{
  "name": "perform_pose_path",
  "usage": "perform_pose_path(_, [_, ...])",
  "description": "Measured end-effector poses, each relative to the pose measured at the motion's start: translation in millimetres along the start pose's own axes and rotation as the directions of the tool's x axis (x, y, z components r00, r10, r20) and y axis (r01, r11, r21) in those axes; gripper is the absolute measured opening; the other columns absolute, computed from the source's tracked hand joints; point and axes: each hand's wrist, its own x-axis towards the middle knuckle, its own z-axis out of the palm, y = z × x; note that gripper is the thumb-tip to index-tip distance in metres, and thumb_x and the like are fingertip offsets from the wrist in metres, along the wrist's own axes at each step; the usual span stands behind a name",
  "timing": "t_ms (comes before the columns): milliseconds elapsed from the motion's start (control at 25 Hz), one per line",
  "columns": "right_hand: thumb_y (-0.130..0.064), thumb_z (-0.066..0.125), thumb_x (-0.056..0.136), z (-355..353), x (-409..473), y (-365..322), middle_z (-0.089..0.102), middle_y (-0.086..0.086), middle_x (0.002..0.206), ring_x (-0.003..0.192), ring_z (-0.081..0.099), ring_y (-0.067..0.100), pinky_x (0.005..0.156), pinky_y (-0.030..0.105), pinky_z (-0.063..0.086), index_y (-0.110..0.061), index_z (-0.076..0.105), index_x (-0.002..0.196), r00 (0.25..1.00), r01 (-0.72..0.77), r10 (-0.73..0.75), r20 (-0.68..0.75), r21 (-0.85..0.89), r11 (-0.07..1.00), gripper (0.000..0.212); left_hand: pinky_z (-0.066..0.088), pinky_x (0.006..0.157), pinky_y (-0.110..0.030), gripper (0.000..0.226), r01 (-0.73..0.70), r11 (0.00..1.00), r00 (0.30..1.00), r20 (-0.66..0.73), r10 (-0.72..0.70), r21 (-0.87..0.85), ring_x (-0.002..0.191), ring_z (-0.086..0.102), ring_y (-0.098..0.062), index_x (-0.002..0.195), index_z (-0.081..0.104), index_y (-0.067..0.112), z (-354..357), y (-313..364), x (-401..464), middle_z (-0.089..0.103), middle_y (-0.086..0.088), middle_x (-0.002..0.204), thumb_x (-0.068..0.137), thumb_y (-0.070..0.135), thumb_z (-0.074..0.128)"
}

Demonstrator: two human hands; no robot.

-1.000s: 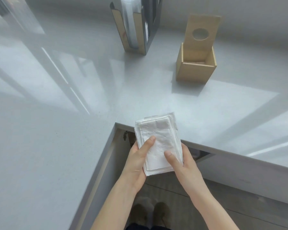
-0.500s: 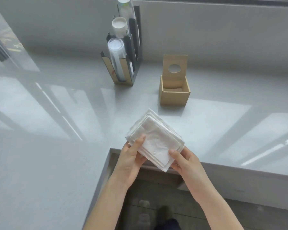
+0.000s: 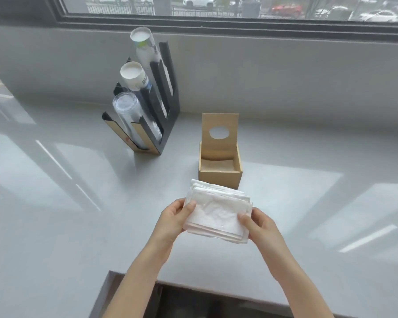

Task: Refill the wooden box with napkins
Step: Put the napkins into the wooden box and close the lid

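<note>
A stack of white napkins (image 3: 216,212) is held flat between both hands above the grey counter. My left hand (image 3: 174,220) grips its left edge with the thumb on top. My right hand (image 3: 259,226) grips its right edge the same way. The wooden box (image 3: 220,177) stands just beyond the stack, its top open and its inside looking bare. Its lid (image 3: 220,125), with a round hole, stands upright at the back of the box.
A black cup dispenser (image 3: 156,115) holding stacks of paper and clear plastic cups stands to the left of the box. The grey wall and a window run along the back. The counter's inner edge (image 3: 161,281) lies under my forearms.
Both hands have carried the napkin stack forward over the counter, close to the box. The stack has turned so its long side faces the box. The view has tilted up.
</note>
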Motion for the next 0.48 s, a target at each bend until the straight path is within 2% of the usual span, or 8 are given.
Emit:
perform_pose_path(80, [-0.024, 0.052, 0.092, -8, 21, -9, 0.070, 0.006, 0.101, 0.094, 0.064, 0.019, 0.079, 0.028, 0.049, -0.022, 0.064, 0.094, 1.000, 0.023, -0.024, -0.006, -0.027, 0.999, 0.012, 0.048, 0.091, -0.036, 0.025, -0.022, 0.996, 0.999, -0.040, 0.025, 0.083, 0.105, 0.062, -0.027, 0.107, 0.062, 0.011, 9, 8, 17, 0.067, -0.013, 0.113, 0.092, 0.026, 0.050])
perform_pose_path(200, [-0.027, 0.052, 0.090, -15, 47, -18, 0.064, 0.017, 0.088, 0.080, 0.058, 0.028, 0.068, 0.028, 0.043, -0.014, 0.063, 0.095, 0.995, 0.083, -0.092, -0.045, -0.161, 0.983, 0.017, 0.045, 0.087, -0.036, 0.025, -0.038, 0.984, 0.997, -0.065, 0.050, 0.172, 0.102, 0.060, -0.031, 0.103, 0.063, 0.010, 20, 15, 35, 0.067, -0.016, 0.108, 0.093, 0.026, 0.047])
perform_pose_path(320, [-0.026, 0.051, 0.090, -21, 69, -29, 0.059, 0.007, 0.081, 0.072, 0.051, 0.018, 0.063, 0.028, 0.039, -0.012, 0.062, 0.092, 0.990, 0.131, -0.140, -0.018, -0.244, 0.961, 0.018, 0.040, 0.081, -0.030, 0.022, -0.060, 0.974, 0.991, -0.103, 0.085, 0.219, 0.090, 0.056, -0.022, 0.099, 0.064, 0.012, 29, 25, 53, 0.064, -0.009, 0.096, 0.093, 0.024, 0.047])
perform_pose_path(480, [-0.025, 0.050, 0.090, -29, 97, -41, 0.059, 0.001, 0.081, 0.070, 0.051, 0.014, 0.058, 0.022, 0.039, -0.014, 0.062, 0.096, 0.986, 0.157, -0.164, 0.004, -0.321, 0.934, 0.017, 0.041, 0.080, -0.030, 0.017, -0.086, 0.951, 0.986, -0.110, 0.123, 0.296, 0.087, 0.055, -0.020, 0.097, 0.062, 0.015, 34, 34, 75, 0.063, -0.006, 0.096, 0.092, 0.022, 0.048])
